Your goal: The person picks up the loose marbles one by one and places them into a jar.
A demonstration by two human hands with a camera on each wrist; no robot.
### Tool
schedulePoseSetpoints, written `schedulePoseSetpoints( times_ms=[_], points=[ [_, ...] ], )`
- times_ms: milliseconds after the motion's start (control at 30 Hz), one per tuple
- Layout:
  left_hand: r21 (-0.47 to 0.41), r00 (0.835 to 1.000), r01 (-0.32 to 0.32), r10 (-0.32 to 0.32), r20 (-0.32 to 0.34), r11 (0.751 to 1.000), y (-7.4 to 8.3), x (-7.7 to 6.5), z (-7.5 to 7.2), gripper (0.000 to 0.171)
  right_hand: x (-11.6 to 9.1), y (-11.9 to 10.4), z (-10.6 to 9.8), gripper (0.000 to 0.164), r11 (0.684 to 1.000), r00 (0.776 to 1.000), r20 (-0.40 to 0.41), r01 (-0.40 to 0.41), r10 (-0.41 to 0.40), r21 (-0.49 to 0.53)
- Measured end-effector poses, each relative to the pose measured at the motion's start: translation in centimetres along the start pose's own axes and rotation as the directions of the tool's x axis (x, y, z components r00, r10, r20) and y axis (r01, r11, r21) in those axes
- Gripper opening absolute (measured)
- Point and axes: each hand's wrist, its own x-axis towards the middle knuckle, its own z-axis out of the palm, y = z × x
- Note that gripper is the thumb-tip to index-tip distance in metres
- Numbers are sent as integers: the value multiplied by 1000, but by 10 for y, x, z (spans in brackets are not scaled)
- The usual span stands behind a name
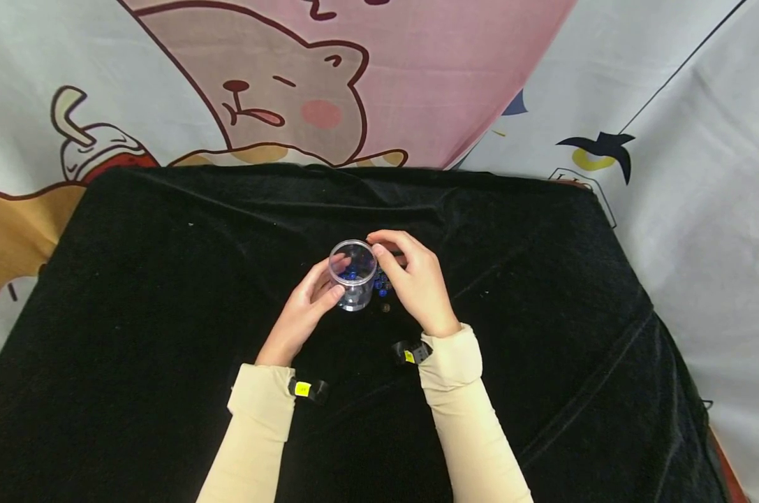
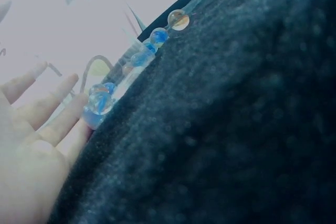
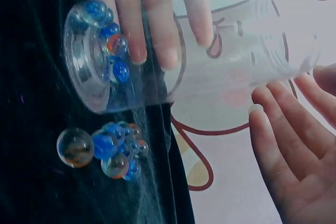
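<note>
A clear plastic jar point(image 1: 355, 299) stands mouth upward on the black cloth. Inside, near its base, lie several blue and clear marbles point(image 3: 121, 71). My left hand point(image 1: 299, 312) holds the jar from the left, thumb on the near side and fingers around the far side. At the rim's right edge is my right hand point(image 1: 420, 283), its fingers bent and its thumb near them; I see nothing between them. More marbles point(image 3: 105, 144) sit in a loose cluster on the cloth beside the jar, below the right hand. A larger brownish marble point(image 1: 386, 307) lies slightly nearer.
Black cloth point(image 1: 165, 335) covers the table. Behind its far edge hangs a curtain point(image 1: 454, 77) printed with a cartoon bear. Each wrist wears a small dark camera, one of them the left wrist camera point(image 1: 310, 390).
</note>
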Motion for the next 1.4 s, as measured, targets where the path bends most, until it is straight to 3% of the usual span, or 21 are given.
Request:
schedulePoseSetpoints(
  times_ms=[433, 700, 900, 1100, 1400],
  points=[
    [22, 1000, -27, 27, -2, 999, -1, -2, -1, 49, 1, 13, -14, 23, 999, 998, -61, -35, 34, -17],
    [10, 1000, -23, 23, -18, 1000, -2, -2, -1, 52, -1, 11, -21, 24, 999, 998, -61, -26, 29, 44],
    [0, 1000, -23, 23, -16, 1000, -1, -2, 0, 54, -1, 17, -23, 26, 996, 996, 22, -92, 92, -5],
    [4, 1000, -11, 11, -17, 1000, 1, -1, 0, 56, 0, 23, -26, 28, 982, 975, 136, -162, 175, -100],
    [-5, 1000, -6, 6, -21, 1000, 1, -1, -1, 57, 1, 28, -27, 27, 970, 957, 199, -178, 209, -163]
  ],
)
